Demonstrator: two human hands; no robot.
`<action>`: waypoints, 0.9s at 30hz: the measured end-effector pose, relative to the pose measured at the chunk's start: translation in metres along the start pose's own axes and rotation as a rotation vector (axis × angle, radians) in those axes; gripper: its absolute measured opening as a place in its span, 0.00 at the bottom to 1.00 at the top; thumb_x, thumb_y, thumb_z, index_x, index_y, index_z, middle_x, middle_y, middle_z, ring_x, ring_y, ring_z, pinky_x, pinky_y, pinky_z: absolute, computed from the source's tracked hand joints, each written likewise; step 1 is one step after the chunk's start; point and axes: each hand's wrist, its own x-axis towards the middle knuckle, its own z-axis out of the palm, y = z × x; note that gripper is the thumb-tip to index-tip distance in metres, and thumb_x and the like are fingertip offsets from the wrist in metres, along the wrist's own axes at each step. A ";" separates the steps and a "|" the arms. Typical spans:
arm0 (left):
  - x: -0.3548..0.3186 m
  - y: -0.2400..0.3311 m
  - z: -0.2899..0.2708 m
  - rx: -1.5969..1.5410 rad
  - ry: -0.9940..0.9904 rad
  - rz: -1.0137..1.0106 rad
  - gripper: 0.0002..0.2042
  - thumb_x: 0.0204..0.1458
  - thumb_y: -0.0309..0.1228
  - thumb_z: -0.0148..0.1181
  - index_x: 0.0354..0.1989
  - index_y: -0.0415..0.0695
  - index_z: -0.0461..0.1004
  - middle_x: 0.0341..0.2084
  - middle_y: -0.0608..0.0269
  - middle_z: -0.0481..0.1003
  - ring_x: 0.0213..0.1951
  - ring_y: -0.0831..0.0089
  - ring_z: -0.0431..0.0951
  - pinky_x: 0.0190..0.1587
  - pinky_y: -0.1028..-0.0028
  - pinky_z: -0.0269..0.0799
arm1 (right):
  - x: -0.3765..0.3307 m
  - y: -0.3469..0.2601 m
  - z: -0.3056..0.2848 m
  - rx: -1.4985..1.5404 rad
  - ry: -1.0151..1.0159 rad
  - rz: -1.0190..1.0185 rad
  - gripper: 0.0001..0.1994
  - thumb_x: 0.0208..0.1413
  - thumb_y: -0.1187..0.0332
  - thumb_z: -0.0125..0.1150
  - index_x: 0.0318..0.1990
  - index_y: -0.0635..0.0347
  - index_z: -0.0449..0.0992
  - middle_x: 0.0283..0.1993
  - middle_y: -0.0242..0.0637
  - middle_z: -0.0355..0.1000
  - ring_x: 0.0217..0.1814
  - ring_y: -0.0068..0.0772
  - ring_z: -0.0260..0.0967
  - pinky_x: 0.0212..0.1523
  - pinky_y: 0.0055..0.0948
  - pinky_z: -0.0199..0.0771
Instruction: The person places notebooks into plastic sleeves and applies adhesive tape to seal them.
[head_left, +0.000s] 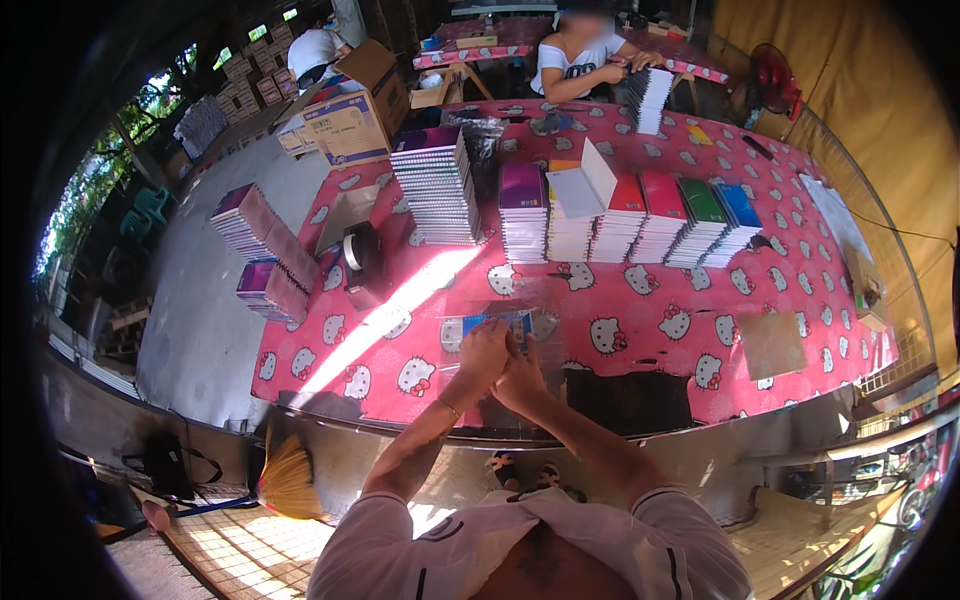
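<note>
A blue notebook (518,322) lies at the near middle of the pink table, with clear, shiny plastic (548,345) around it. My left hand (484,352) is closed over its near side, fingers curled. Pressed close beside it, my right hand (519,376) is closed too, its fingertips on the notebook's near part. My hands touch each other and cover much of the notebook. Exactly how the plastic sits around it is hidden beneath them.
Beyond my hands stand a row of coloured notebook stacks (655,225) and a taller stack (435,195). A black tape dispenser (363,262) and more stacks (272,290) are left. Cardboard boxes (350,120) stand behind. Across the table, a person (585,65) handles a notebook stack (650,100).
</note>
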 end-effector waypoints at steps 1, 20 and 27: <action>0.002 -0.001 -0.005 -0.046 -0.060 -0.078 0.08 0.51 0.26 0.57 0.39 0.39 0.76 0.38 0.48 0.80 0.42 0.50 0.81 0.42 0.57 0.78 | 0.003 0.000 -0.001 0.061 0.023 0.015 0.30 0.54 0.62 0.59 0.66 0.58 0.65 0.68 0.50 0.61 0.77 0.56 0.49 0.69 0.67 0.46; -0.015 0.007 0.004 0.194 -0.017 0.097 0.19 0.52 0.21 0.52 0.54 0.31 0.71 0.55 0.41 0.73 0.60 0.49 0.72 0.64 0.58 0.67 | 0.018 0.155 -0.025 0.984 0.204 0.421 0.11 0.59 0.76 0.59 0.49 0.61 0.79 0.43 0.39 0.77 0.42 0.33 0.77 0.43 0.30 0.77; -0.019 0.013 -0.004 0.332 0.049 0.103 0.21 0.48 0.21 0.56 0.53 0.33 0.71 0.48 0.49 0.73 0.50 0.51 0.73 0.53 0.61 0.73 | 0.016 0.072 -0.058 0.345 0.649 0.125 0.13 0.50 0.80 0.57 0.45 0.60 0.75 0.46 0.42 0.73 0.50 0.47 0.73 0.50 0.39 0.74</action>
